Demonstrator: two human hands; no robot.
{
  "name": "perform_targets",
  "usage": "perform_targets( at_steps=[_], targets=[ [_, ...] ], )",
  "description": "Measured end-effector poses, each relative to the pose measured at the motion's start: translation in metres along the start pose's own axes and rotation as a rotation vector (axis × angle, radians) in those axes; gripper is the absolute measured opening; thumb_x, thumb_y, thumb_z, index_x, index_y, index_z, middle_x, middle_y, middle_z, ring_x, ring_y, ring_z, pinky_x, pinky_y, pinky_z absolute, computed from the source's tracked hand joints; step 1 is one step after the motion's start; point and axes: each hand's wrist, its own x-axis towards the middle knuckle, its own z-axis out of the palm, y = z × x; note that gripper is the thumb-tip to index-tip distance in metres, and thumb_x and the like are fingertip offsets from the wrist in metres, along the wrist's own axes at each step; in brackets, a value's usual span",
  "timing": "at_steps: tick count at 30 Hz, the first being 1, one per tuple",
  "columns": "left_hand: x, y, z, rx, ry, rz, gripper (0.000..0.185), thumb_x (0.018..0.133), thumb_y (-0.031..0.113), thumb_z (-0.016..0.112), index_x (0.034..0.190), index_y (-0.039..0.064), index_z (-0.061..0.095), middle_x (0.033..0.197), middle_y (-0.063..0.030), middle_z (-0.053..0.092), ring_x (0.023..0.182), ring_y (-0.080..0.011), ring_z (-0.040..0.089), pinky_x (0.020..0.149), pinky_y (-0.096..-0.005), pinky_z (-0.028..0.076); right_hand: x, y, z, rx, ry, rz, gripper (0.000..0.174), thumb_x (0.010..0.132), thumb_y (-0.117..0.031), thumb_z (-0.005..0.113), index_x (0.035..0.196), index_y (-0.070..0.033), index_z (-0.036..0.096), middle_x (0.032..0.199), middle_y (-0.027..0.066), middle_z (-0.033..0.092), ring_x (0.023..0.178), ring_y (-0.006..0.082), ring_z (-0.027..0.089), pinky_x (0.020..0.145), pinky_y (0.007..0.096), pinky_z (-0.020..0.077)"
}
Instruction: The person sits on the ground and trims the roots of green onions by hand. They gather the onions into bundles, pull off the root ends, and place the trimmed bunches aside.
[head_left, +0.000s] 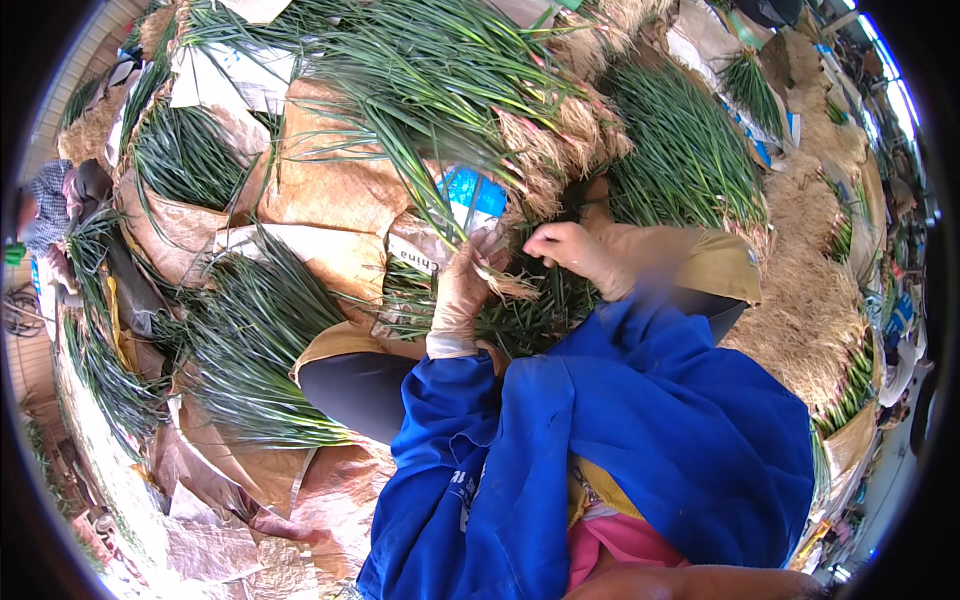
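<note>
My gloved left hand (459, 289) grips a few long-leaved green plants (427, 184) by their pale bases. Their fibrous roots (512, 285) stick out on the right of the hand, and the leaves run up and to the left. Close to these roots is my right hand (574, 251), its fingers curled; whether anything is pinched in them is hidden. Above both hands lies a large heap of the same plants (442, 82), with tangled roots (551, 146) at its right end. Loose leaves (551, 311) cover the ground below the hands, between my knees.
More plant bundles lie left (262, 345) and right (675, 142). A wide bed of packed roots (802, 292) stretches along the right. Brown sacking (330, 165) and a blue-and-white printed sack (476, 195) lie between bundles. Another person (56, 217) is at the far left.
</note>
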Motion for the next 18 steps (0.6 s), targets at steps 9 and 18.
perform_targets(
  at_steps=[9,18],
  targets=[
    [0.002,-0.011,0.012,0.253,-0.022,0.046,0.025,0.096,0.022,0.053,0.113,0.004,0.055,0.107,-0.0095,0.060,0.101,-0.0205,0.057,0.088,-0.0352,0.047,0.005,-0.019,0.046,-0.388,0.307,-0.177,0.021,0.083,-0.027,0.059,0.096,-0.014,0.069,0.088,0.0151,0.067,0.084,0.0338,0.065,0.072,0.0416,0.0514],
    [0.006,-0.017,0.027,0.418,0.125,-0.056,0.030,0.093,0.024,0.054,0.113,0.002,0.060,0.086,-0.0008,0.059,0.080,-0.0145,0.057,0.068,-0.0295,0.048,-0.103,-0.028,-0.226,0.230,0.753,-0.493,0.015,0.092,-0.010,0.057,0.104,-0.003,0.065,0.096,0.0053,0.067,0.091,0.0132,0.061,0.081,0.0303,0.0501]
  ],
)
